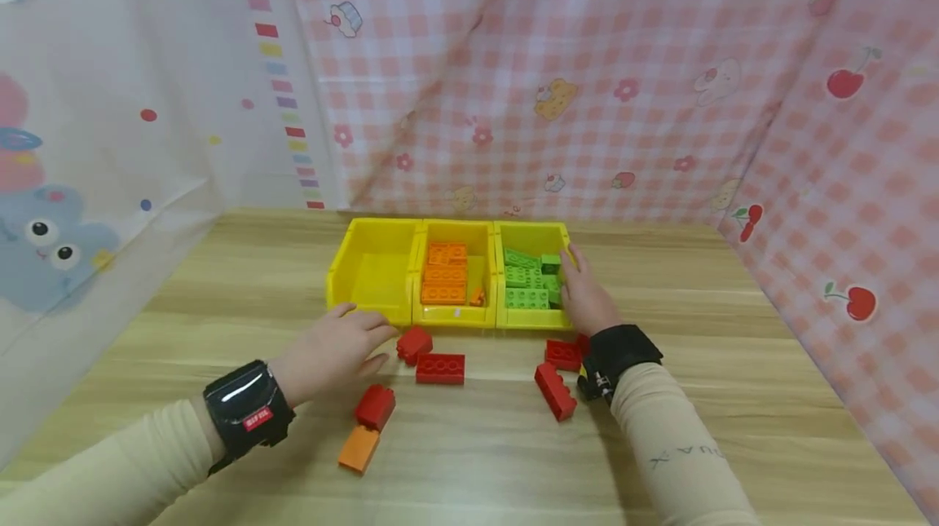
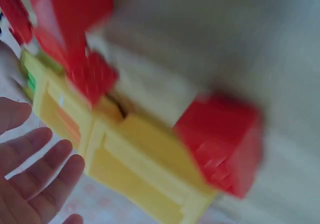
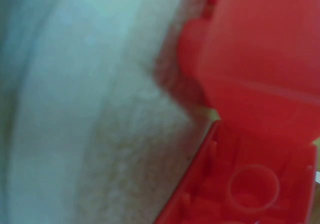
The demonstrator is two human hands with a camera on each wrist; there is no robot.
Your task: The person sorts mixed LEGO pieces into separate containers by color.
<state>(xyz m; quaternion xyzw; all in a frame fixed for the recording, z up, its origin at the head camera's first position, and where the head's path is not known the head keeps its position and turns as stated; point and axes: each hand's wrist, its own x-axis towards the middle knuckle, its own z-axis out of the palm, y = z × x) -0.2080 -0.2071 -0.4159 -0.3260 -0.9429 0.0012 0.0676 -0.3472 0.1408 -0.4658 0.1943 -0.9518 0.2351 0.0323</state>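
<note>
My left hand (image 1: pixel 333 351) hovers with loosely spread fingers near a red block (image 1: pixel 414 344) in front of the left bin. In the left wrist view its fingers (image 2: pixel 47 159) hold nothing. My right hand (image 1: pixel 589 302) is at the right wall of the right yellow bin (image 1: pixel 533 319), fingers fairly straight along the rim. That bin holds several green blocks (image 1: pixel 526 298). Under my right wrist lie a red block (image 1: pixel 562 355) and a longer red block (image 1: pixel 555 391); the right wrist view shows an upturned hollow red block (image 3: pixel 252 184) close up.
The middle bin (image 1: pixel 480 316) holds orange blocks (image 1: pixel 444 274); the left bin (image 1: pixel 377 253) shows its bare yellow floor. Another red block (image 1: pixel 440 369) lies in front. Nearer me, a red block (image 1: pixel 376 407) touches an orange block (image 1: pixel 359 450). A patterned curtain (image 1: pixel 513 86) stands behind.
</note>
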